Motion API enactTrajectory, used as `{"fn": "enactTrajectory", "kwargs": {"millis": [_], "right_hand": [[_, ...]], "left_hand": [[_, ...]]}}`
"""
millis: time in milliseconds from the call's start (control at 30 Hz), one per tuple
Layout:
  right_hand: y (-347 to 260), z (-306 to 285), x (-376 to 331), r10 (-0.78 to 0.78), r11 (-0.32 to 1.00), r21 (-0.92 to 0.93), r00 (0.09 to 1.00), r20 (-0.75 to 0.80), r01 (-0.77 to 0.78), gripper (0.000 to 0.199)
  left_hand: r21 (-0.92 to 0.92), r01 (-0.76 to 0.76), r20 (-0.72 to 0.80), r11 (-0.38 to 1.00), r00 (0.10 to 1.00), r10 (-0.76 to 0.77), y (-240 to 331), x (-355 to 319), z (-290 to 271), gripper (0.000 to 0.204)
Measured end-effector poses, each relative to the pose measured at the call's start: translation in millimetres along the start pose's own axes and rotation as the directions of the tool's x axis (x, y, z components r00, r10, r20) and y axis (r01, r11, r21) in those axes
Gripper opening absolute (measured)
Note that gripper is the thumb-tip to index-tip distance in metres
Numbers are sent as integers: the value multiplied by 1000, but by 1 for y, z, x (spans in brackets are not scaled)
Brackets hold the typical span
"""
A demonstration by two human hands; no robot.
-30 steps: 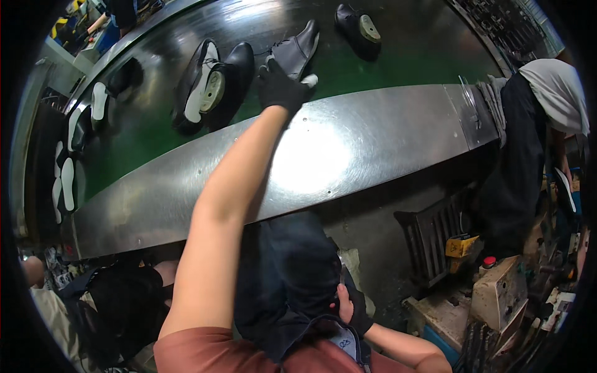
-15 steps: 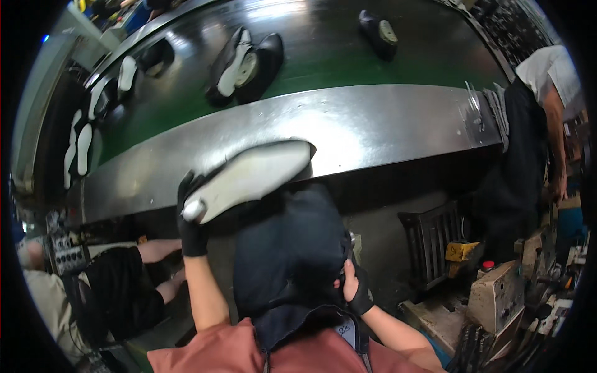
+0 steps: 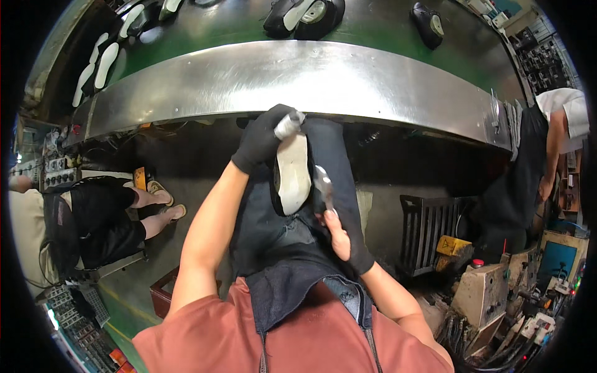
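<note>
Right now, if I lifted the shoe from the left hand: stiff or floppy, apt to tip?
The shoe is probably fairly stiff: its pale underside shows no sag though the left hand grips only one end. That one-ended hold could let the far end dip.

White glare washes the metal ledge (image 3: 298, 78), deep shadow lies beneath it, and fisheye distortion bends its edges

In the middle of the frame, the shoe (image 3: 293, 177) is black with an off-white bottom; the left hand (image 3: 264, 137) and right hand (image 3: 351, 245) wear black; the hand tool (image 3: 324, 184) is silvery; lower down, the shirt (image 3: 205, 332) is plain rust-pink, the apron (image 3: 283, 295) navy; along the top, the belt (image 3: 186, 40) shows green, the metal ledge (image 3: 249, 78) brushed silver.
</note>
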State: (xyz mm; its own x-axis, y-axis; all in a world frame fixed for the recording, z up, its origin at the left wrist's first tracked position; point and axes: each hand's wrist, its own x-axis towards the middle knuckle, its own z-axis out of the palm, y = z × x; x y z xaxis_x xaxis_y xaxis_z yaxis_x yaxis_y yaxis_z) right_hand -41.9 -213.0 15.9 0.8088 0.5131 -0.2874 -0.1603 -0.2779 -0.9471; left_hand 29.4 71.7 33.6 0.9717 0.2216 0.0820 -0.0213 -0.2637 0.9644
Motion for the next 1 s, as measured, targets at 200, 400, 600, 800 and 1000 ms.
{"fn": "enactTrajectory", "kwargs": {"millis": [200, 400, 600, 800, 1000], "right_hand": [[-23, 18, 48, -70, 950, 314, 979, 194, 6, 48], [-25, 3, 56, -69, 630, 647, 799, 597, -430, 48], [-16, 32, 39, -86, 981, -178, 995, -57, 74, 48], [-17, 39, 13, -170, 981, -88, 984, 46, 174, 25], [18, -14, -47, -386, 770, -347, 825, 413, 535, 33]], "left_hand": [[-592, 123, 155, 796, 987, -37, 12, 2, 28, 73], [-625, 148, 172, 767, 984, -50, 12, 1, 35, 72], [-490, 25, 89, 871, 996, 22, 17, -8, 43, 74], [-517, -63, 79, 853, 990, 120, 4, -32, 25, 61], [-421, 4, -27, 907, 1000, -17, 16, -134, 56, 63]]}}
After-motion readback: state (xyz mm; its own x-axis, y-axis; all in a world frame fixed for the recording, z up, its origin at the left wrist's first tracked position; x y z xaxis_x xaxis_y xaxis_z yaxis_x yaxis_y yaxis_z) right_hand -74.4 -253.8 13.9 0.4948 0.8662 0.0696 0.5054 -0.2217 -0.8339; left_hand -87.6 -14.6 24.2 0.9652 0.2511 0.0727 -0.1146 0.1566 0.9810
